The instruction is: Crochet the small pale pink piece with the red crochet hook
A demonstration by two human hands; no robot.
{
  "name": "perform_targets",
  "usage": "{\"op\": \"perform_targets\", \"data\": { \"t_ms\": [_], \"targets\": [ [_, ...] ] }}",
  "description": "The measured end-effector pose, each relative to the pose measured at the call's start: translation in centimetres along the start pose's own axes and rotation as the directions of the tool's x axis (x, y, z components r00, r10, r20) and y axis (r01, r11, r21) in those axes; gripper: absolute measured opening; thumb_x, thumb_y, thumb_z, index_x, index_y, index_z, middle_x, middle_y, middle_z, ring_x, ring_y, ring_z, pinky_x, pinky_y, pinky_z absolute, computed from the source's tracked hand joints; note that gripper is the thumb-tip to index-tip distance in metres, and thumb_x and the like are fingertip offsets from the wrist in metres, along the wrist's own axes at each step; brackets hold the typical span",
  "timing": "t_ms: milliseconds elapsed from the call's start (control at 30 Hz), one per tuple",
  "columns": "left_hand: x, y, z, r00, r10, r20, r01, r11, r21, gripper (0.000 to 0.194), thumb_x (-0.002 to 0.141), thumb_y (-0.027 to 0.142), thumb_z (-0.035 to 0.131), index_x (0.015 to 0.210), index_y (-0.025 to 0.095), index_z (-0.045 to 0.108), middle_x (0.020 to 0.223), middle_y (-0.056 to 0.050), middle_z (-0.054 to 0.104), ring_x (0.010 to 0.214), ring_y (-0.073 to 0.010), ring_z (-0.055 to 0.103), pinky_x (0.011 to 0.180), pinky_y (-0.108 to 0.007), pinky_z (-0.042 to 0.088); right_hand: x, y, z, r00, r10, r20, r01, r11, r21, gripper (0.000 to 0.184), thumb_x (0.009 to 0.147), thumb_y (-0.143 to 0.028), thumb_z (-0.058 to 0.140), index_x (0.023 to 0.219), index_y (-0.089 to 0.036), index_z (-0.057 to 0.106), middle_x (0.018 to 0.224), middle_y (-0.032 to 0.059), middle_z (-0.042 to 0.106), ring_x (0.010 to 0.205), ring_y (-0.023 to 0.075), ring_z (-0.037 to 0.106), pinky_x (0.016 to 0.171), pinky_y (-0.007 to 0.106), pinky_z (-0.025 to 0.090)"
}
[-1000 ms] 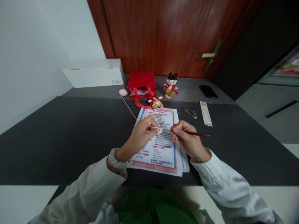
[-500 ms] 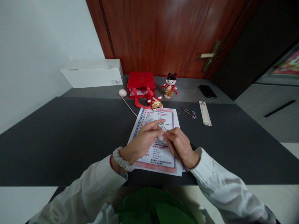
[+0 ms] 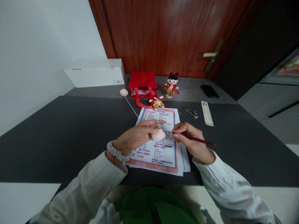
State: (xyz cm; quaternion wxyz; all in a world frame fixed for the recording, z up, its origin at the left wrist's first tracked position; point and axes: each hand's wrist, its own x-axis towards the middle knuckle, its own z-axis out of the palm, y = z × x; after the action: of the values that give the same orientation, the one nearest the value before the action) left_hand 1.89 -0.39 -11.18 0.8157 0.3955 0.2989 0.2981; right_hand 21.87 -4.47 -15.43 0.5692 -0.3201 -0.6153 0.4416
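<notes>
Left hand: (image 3: 137, 135) closed around a small pink crocheted piece (image 3: 158, 135), fingers curled over its top; the piece sits at the fingertips, above the printed sheets.
Right hand: (image 3: 191, 140) grasping a crochet hook (image 3: 198, 140) in a pencil grip; the dark red shaft points toward the right edge of the desk (image 3: 70, 127). The hands are near each other but apart.
Yarn: a pale pink yarn strand (image 3: 130, 107) runs from a pink yarn ball (image 3: 124, 92) near the rear of the desk toward the left hand.
Under the hands: printed sheets (image 3: 154, 116), stacked at mid-desk, with red and blue borders.
Left wrist: a white scrunchie (image 3: 115, 152) below the hand.
Rear of desk, left to right: a white box (image 3: 94, 73), a red gift bag (image 3: 142, 82), a crocheted doll (image 3: 171, 85), a smaller crocheted figure (image 3: 156, 103), a black phone (image 3: 209, 91).
Right of sheets: a small metal tool with a blue loop (image 3: 190, 112) and a long pale packet (image 3: 207, 113).
Behind desk: a wooden door (image 3: 163, 37) with a lever handle (image 3: 212, 53).
</notes>
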Motion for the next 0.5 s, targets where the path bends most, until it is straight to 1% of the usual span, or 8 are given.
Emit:
{"op": "perform_targets", "data": {
  "t_ms": [133,233,367,433,500],
  "targets": [
    [0.3,-0.5,-0.9,0.997,-0.053,0.057,0.052,0.999,0.014,0.03,0.069,0.007,0.065,0.098,0.015,0.07,0.071,-0.001,0.063,0.069,-0.0132,0.058,0.073,-0.028,0.043,-0.1,0.0,-0.5,1.0,0.024,0.017,-0.024,1.0,0.001,0.007,0.079,-0.021,0.072,0.08,-0.022,0.065,0.079,0.0008,0.064,0.06,0.0106,0.052,0.055,0.026,0.041],
    [0.4,-0.7,-1.5,0.99,-0.1,0.096,0.098,0.995,0.021,0.033,0.069,0.008,0.065,0.101,0.016,0.07,0.077,-0.003,0.065,0.072,-0.0147,0.06,0.076,-0.03,0.044,-0.2,0.0,-0.8,0.998,0.04,0.04,-0.041,0.999,0.015,0.008,0.078,-0.02,0.074,0.079,-0.022,0.066,0.078,0.0009,0.065,0.061,0.0105,0.052,0.054,0.025,0.041],
    [0.3,-0.6,-1.4,0.974,-0.154,0.164,0.155,0.988,0.004,0.034,0.066,0.008,0.066,0.099,0.014,0.07,0.083,-0.006,0.068,0.076,-0.0165,0.063,0.073,-0.03,0.044,-0.2,-0.1,-0.9,0.995,0.079,0.061,-0.084,0.993,0.088,0.011,0.075,-0.024,0.076,0.075,-0.02,0.065,0.076,0.0014,0.064,0.06,0.0114,0.053,0.052,0.025,0.042],
    [0.2,-0.5,-1.3,0.97,-0.172,0.17,0.173,0.985,0.008,0.035,0.065,0.008,0.066,0.099,0.012,0.071,0.081,-0.006,0.069,0.073,-0.015,0.062,0.07,-0.028,0.044,-0.3,-0.2,-0.9,0.994,0.096,0.061,-0.102,0.988,0.116,0.013,0.074,-0.026,0.077,0.074,-0.02,0.065,0.075,0.0016,0.064,0.06,0.0116,0.053,0.051,0.025,0.042],
    [0.2,-0.5,-1.3,0.972,-0.179,0.15,0.176,0.984,0.033,0.037,0.065,0.008,0.066,0.101,0.012,0.071,0.078,-0.005,0.07,0.072,-0.0143,0.062,0.07,-0.026,0.044,-0.3,-0.2,-0.8,0.992,0.106,0.068,-0.114,0.984,0.14,0.014,0.073,-0.026,0.077,0.073,-0.02,0.065,0.074,0.0013,0.064,0.057,0.0109,0.052,0.05,0.025,0.041]
  ]
}}
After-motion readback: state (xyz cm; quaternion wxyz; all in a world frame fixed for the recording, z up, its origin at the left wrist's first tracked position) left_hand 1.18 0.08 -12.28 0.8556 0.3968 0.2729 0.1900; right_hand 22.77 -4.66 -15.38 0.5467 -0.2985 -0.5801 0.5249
